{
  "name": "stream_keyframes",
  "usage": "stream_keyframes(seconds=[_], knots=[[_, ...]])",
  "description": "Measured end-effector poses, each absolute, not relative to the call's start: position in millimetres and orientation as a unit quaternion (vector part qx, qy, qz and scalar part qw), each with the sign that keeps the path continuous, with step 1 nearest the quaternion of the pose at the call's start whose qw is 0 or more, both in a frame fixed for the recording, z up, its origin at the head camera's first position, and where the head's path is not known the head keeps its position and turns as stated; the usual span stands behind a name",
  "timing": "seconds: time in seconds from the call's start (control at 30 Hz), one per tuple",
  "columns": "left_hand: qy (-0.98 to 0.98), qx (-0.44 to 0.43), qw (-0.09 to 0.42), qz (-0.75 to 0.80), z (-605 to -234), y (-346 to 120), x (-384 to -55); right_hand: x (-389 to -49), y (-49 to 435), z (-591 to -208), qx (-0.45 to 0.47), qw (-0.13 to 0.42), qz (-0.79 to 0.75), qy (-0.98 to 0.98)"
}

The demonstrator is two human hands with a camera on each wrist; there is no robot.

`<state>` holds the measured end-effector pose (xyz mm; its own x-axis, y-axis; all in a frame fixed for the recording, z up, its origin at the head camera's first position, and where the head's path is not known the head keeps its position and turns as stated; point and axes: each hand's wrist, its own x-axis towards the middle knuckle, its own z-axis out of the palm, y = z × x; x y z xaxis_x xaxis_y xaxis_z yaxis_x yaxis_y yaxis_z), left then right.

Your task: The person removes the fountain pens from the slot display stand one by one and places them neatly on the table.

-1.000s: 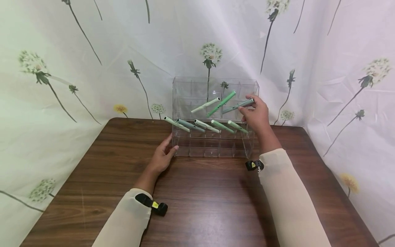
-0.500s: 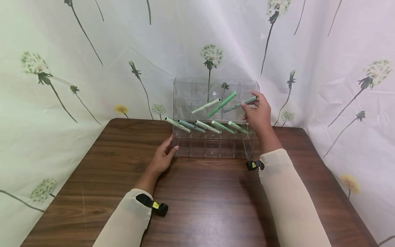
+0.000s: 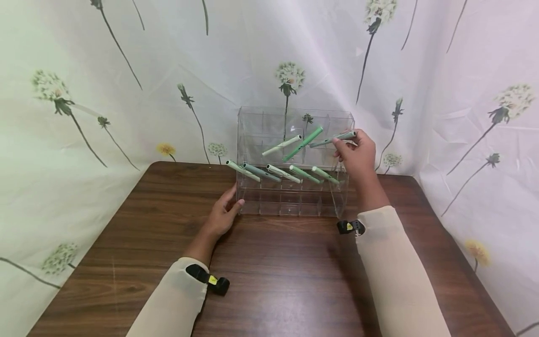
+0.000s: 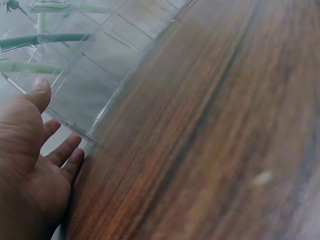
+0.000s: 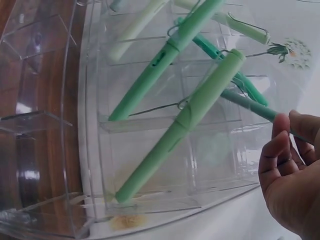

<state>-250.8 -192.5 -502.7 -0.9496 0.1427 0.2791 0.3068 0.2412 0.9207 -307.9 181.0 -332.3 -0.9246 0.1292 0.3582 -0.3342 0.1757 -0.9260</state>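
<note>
Shifted a bit rightward since the first frame: right hand (image 3: 359, 158) with grey-teal capped pen (image 3: 323, 142), now lying flatter. Pinches that pen near its upper end, thumb against fingertips. Located at right of upper tier of clear acrylic rack (image 3: 290, 208); cannot tell if lower end sits inside a compartment. Just left of it, leaning in the same tier: bright green pen (image 3: 304, 142) and pale green pen (image 3: 281, 145). Below, in a tilted row across the middle tier: five capped pens (image 3: 284, 174), mint to grey-teal.

At rack's lower left side, unchanged: left hand (image 3: 222, 216), fingers straight and loosely spread, thumb by the front edge; firmness of contact hard to tell.

Under everything: dark brown wood-grain table (image 3: 269, 262), streaked lengthwise, with glossy glare toward the near side and shadow beside right forearm. Shows a small pale mark in left wrist view. Behind and on both sides: whitish fabric backdrop (image 3: 139, 42), creased, printed with dandelion heads, long stems and yellow flowers (image 3: 166, 149); tinted greenish at left, pinkish at right. On both forearms: cream sleeves (image 3: 170, 299) and black wrist straps (image 3: 219, 284) with yellow labels.
</note>
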Motion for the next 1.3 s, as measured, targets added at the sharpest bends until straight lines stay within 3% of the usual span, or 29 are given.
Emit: stream_keyframes(seconds=[0.37, 0.9, 1.3], knots=[[-0.778, -0.152, 0.082, -0.604, -505, -192, -253, -296, 188, -323, 0.108, 0.168, 0.700, -0.685], [-0.776, -0.150, 0.084, -0.608, -503, -193, -250, -264, 186, -322, 0.139, 0.210, 0.720, -0.646], [-0.778, -0.140, 0.072, -0.608, -503, -193, -248, -229, 192, -337, 0.150, 0.166, 0.710, -0.668]])
